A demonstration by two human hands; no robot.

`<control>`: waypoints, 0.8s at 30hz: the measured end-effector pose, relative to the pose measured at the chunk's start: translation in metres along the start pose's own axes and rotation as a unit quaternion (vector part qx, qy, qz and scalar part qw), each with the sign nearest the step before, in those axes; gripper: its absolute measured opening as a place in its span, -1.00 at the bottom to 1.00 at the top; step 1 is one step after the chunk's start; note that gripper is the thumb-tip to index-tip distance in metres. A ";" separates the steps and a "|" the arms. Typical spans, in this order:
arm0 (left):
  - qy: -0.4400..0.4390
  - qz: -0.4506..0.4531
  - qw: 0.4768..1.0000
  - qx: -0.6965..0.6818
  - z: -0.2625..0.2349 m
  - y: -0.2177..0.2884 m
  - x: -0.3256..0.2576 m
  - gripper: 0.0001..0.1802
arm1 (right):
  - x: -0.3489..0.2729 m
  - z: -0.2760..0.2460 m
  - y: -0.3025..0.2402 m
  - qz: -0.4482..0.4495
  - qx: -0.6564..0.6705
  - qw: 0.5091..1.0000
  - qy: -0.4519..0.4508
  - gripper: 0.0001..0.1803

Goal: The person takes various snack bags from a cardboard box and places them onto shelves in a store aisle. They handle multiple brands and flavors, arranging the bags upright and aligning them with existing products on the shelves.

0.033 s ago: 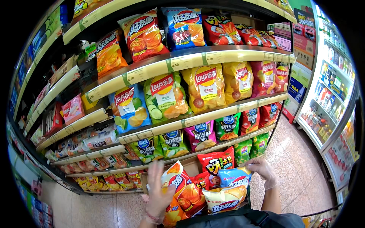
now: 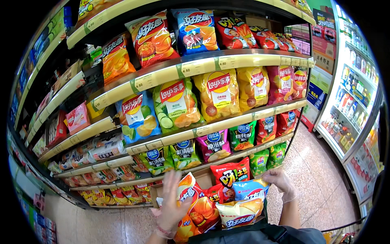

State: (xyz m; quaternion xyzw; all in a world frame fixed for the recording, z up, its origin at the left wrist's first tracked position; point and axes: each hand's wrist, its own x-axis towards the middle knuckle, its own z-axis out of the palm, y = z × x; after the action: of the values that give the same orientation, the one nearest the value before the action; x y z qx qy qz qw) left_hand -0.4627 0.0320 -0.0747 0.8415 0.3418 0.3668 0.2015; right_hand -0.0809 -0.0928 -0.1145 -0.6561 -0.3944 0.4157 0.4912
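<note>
A cardboard box [image 2: 206, 179] full of chip bags is in front of my body. My left hand [image 2: 172, 205] is raised at its left side, fingers stretched out and slightly blurred, beside a red-and-orange chip bag [image 2: 202, 206]. My right hand [image 2: 281, 184] is closed, its fingertips at the upper right corner of a blue chip bag [image 2: 248, 190]; they appear to pinch that corner. Nearest to me lies a cream-and-white chip bag [image 2: 239, 211]. A red chip bag [image 2: 230, 173] stands at the back of the box, and an orange bag [image 2: 186, 229] sits low on the left.
Ahead stands a curved store shelf [image 2: 195, 132] with rows of colourful chip bags and price strips. Pink boxes [image 2: 77, 118] and wrapped packs fill its left side. To the right is a lit drinks fridge [image 2: 349, 93] with bottles, above a tiled floor [image 2: 313, 171].
My left hand has shifted slightly to the right, toward the red-and-orange bag. My right hand and the bags in the box look unchanged.
</note>
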 end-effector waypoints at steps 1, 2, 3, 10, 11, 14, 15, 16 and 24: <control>-0.031 0.034 0.999 -0.010 0.001 0.006 0.010 -0.18 | -0.002 0.001 -0.001 -0.012 0.007 1.000 0.014 -0.81; -0.052 0.051 0.997 -0.032 0.006 0.008 0.018 -0.18 | -0.004 0.002 -0.001 -0.032 -0.011 0.999 0.023 -0.83; -0.073 0.069 0.994 -0.054 0.011 0.011 0.028 -0.19 | -0.001 0.002 -0.011 -0.059 -0.005 0.998 -0.001 -0.82; -0.213 -0.001 0.871 -0.443 0.054 0.032 0.077 -0.17 | 0.011 0.021 -0.084 -0.177 0.030 0.982 0.059 -0.83; -0.225 -0.015 0.865 -0.448 0.057 0.033 0.084 -0.06 | 0.011 0.026 -0.098 -0.195 0.037 0.979 0.051 -0.79; -0.195 -0.014 0.837 -0.511 0.065 0.037 0.101 0.08 | 0.022 0.038 -0.119 -0.231 0.096 0.967 0.040 -0.80; -0.193 -0.027 0.836 -0.513 0.066 0.038 0.102 0.06 | 0.025 0.042 -0.125 -0.251 0.111 0.960 0.049 -0.81; -0.190 -0.040 0.836 -0.514 0.067 0.040 0.102 0.05 | 0.026 0.046 -0.130 -0.249 0.132 0.958 0.060 -0.81; 0.006 -0.029 0.884 -0.467 0.048 0.079 0.121 -0.40 | 0.038 0.067 -0.173 -0.295 0.211 0.931 0.053 -0.65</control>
State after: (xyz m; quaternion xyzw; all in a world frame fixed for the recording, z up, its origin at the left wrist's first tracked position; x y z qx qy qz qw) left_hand -0.3327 0.0615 -0.0012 0.6374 0.1560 0.4831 0.5797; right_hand -0.1488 -0.0006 0.0361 -0.4128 -0.4467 0.2904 0.7387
